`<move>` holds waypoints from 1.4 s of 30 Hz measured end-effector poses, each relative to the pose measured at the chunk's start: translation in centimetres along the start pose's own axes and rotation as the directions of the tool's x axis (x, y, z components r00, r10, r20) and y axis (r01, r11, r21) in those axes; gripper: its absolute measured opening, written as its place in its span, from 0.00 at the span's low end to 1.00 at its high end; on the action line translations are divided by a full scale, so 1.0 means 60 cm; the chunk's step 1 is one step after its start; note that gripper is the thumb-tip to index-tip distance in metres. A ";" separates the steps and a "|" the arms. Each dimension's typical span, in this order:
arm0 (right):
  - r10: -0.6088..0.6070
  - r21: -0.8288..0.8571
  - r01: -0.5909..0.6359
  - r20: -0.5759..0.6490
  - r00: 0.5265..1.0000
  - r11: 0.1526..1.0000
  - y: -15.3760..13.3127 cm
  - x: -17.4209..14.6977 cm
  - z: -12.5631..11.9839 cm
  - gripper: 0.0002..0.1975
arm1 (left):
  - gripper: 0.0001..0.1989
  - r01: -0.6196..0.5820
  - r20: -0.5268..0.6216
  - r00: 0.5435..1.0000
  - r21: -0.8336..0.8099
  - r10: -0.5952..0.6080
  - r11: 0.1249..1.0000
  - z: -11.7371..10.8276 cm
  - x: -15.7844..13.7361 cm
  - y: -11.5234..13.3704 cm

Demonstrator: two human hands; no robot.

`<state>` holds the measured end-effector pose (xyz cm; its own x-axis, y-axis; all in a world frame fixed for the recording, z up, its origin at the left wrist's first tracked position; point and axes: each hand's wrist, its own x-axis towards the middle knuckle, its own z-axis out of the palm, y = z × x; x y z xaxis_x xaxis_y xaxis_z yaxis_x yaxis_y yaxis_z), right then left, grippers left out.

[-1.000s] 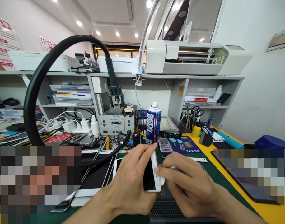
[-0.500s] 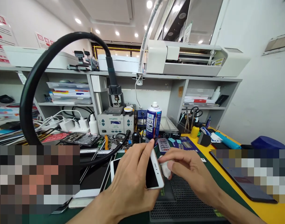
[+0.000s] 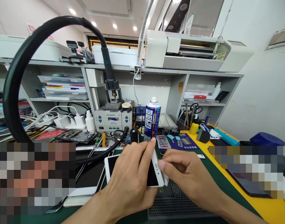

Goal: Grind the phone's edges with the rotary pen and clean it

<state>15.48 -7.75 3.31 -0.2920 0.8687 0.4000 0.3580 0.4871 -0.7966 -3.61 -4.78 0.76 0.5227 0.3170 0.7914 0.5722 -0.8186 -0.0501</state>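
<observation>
My left hand is closed round a white smartphone, its fingers lying across the dark screen. The phone tilts above the green work mat. My right hand is closed in a pinch at the phone's right edge, with thumb and forefinger touching the rim. A crumpled white tissue shows below those fingers, alongside the phone; most of it is hidden by my hand. Under both hands lies a dark perforated pad.
A blue spray can stands just behind the phone. Other phones lie at left. A black flexible hose arches over the bench to a grey soldering station. A dark tablet-like panel rests at right.
My right hand has moved left, bringing its fingertips and the tissue against the phone's edge. The tissue is now more hidden. The left hand keeps its hold, and the view has shifted slightly.
</observation>
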 end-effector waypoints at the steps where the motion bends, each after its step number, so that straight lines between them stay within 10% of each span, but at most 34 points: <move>1: 0.004 -0.003 -0.004 -0.011 1.000 1.000 0.001 0.000 0.000 0.20 | 0.38 -0.006 0.001 1.000 0.001 0.006 1.000 0.000 0.000 0.000; 20: 0.077 0.060 -0.081 0.076 0.994 0.995 0.005 0.012 0.002 0.18 | 0.39 -0.005 0.030 1.000 -0.019 0.006 1.000 0.003 0.000 -0.003; 30: 0.324 -0.001 -0.329 -0.171 0.930 0.944 0.046 0.065 -0.126 0.13 | 0.31 0.420 0.213 0.904 -0.289 -0.370 0.860 -0.019 0.024 -0.011; 42: 0.521 -0.250 -0.542 -0.151 0.840 0.802 0.147 0.083 -0.169 0.13 | 0.26 0.520 0.199 0.853 -0.279 -0.482 0.807 -0.012 0.021 -0.024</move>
<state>26.19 1.76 2.89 0.0753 0.9971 -0.0103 0.6674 -0.0581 -0.7424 -4.22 -3.56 2.29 0.2964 0.7601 0.5782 0.5572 -0.6293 0.5417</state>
